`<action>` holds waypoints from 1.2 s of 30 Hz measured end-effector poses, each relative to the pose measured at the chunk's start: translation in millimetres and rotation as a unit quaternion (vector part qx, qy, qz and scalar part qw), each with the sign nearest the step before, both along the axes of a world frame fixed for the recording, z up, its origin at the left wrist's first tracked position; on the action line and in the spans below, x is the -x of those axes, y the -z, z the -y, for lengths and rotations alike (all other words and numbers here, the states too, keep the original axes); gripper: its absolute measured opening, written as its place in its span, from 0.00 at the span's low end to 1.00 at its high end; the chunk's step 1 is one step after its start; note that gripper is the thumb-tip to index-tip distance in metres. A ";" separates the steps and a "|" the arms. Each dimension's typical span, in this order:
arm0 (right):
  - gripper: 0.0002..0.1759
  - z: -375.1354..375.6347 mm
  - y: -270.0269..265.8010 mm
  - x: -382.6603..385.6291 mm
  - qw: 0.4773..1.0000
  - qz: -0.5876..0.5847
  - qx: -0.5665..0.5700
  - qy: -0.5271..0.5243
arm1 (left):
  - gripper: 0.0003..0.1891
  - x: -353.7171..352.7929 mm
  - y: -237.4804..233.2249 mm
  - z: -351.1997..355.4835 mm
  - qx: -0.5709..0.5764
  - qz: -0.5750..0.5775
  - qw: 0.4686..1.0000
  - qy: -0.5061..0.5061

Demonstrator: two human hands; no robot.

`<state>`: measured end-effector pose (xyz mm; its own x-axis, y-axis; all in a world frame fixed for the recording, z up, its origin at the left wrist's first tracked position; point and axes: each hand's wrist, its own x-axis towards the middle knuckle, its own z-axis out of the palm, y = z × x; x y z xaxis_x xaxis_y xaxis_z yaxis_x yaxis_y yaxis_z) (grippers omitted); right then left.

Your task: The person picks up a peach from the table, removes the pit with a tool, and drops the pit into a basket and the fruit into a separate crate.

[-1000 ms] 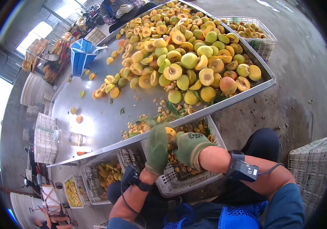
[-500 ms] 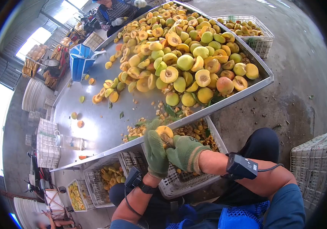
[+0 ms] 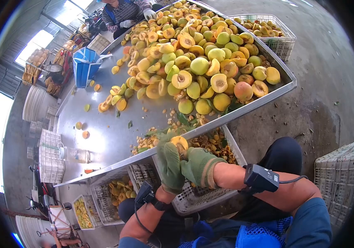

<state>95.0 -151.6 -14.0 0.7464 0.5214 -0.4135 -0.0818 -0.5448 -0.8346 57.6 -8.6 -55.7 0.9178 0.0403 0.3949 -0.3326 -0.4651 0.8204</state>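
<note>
Peach half point(image 3: 179, 144) gripped between left hand point(image 3: 169, 166), right hand point(image 3: 197, 165), above crate point(image 3: 210, 196)

Peach half point(image 3: 179, 143) partly hidden behind left hand point(image 3: 169, 165); co-worker point(image 3: 123, 10) cut off

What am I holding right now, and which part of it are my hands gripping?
A peach half, above the white crate. The gloved left hand wraps its left edge, and the gloved right hand presses its lower right side.
</note>
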 end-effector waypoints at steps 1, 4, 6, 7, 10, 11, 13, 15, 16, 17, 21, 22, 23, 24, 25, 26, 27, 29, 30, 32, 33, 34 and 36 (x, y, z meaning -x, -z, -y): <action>0.21 -0.2 1.8 -1.1 1.000 0.007 0.001 -0.013 | 0.22 -0.5 -0.4 0.1 0.000 -0.005 1.000 -0.001; 0.21 1.9 -0.1 -7.4 0.999 0.019 0.005 -0.042 | 0.22 -5.0 -12.3 5.0 0.037 -0.049 0.998 -0.008; 0.21 6.9 -7.1 -9.4 0.999 0.016 0.012 -0.051 | 0.22 -7.0 -10.5 4.2 0.040 -0.057 0.998 -0.003; 0.21 6.6 -5.7 -9.9 0.998 0.022 0.013 -0.054 | 0.22 -8.1 -5.1 0.3 0.017 -0.042 0.999 0.003; 0.20 2.7 3.5 -11.9 0.998 0.022 0.004 -0.057 | 0.22 -6.7 -0.4 -4.7 0.010 -0.032 0.999 0.014; 0.20 1.1 6.7 -12.8 0.999 0.010 -0.007 -0.051 | 0.23 -6.7 -1.2 -4.6 0.022 -0.041 0.999 0.013; 0.20 0.2 12.6 -12.2 0.998 -0.001 -0.044 -0.049 | 0.26 -7.2 -5.1 -3.4 0.050 -0.066 0.997 0.004; 0.19 2.8 13.5 -9.8 0.994 0.002 -0.095 -0.058 | 0.27 -6.5 -9.8 -1.9 0.079 -0.084 0.993 -0.005; 0.19 3.8 9.6 -10.6 0.993 -0.015 -0.101 -0.063 | 0.27 -5.7 -11.6 -1.4 0.093 -0.086 0.992 -0.006; 0.19 5.8 3.8 -11.5 0.991 -0.033 -0.107 -0.069 | 0.27 -4.5 -12.5 -1.6 0.107 -0.088 0.990 -0.009; 0.17 14.7 -23.5 -16.4 0.988 -0.085 -0.103 -0.083 | 0.26 -8.0 -14.6 -6.3 0.036 -0.014 0.999 -0.002; 0.17 13.6 -18.3 -17.6 0.984 -0.088 -0.112 -0.104 | 0.26 -8.5 -13.3 -7.7 0.015 0.004 1.000 0.003; 0.18 11.8 -8.2 -19.8 0.981 -0.092 -0.121 -0.125 | 0.25 -8.8 -12.9 -8.7 -0.006 0.022 1.000 0.008; 0.18 11.6 -5.9 -20.2 0.976 -0.097 -0.128 -0.146 | 0.26 -7.4 -17.0 -6.8 0.020 -0.007 1.000 0.006; 0.18 13.6 -6.0 -18.7 0.977 -0.101 -0.132 -0.135 | 0.27 -6.0 -24.9 -2.7 0.046 -0.035 0.998 0.003; 0.18 16.9 -9.2 -17.4 0.978 -0.104 -0.136 -0.124 | 0.28 -6.4 -30.1 0.1 0.072 -0.062 0.995 0.001; 0.18 16.6 -8.2 -16.2 0.982 -0.084 -0.130 -0.105 | 0.28 -8.8 -30.7 -2.8 0.086 -0.081 0.993 0.020; 0.18 10.1 3.8 -10.1 0.992 -0.023 -0.107 -0.061 | 0.29 -12.8 -30.0 -12.6 0.112 -0.120 0.985 0.055; 0.18 6.2 3.6 -6.5 0.995 0.016 -0.092 -0.036 | 0.29 -12.5 -29.2 -13.1 0.135 -0.138 0.980 0.054; 0.18 5.0 -2.5 -0.7 0.997 0.047 -0.060 -0.014 | 0.29 -13.2 -29.0 -12.8 0.180 -0.172 0.967 0.052; 0.18 6.0 -7.1 0.7 0.997 0.063 -0.044 -0.002 | 0.29 -13.3 -27.9 -11.7 0.193 -0.169 0.965 0.050; 0.18 6.4 -6.2 2.1 0.997 0.068 -0.038 0.001 | 0.29 -12.5 -25.5 -11.0 0.205 -0.167 0.963 0.048; 0.18 5.0 -3.2 5.6 0.997 0.077 -0.028 0.008 | 0.29 -10.3 -17.1 -13.6 0.200 -0.150 0.968 0.035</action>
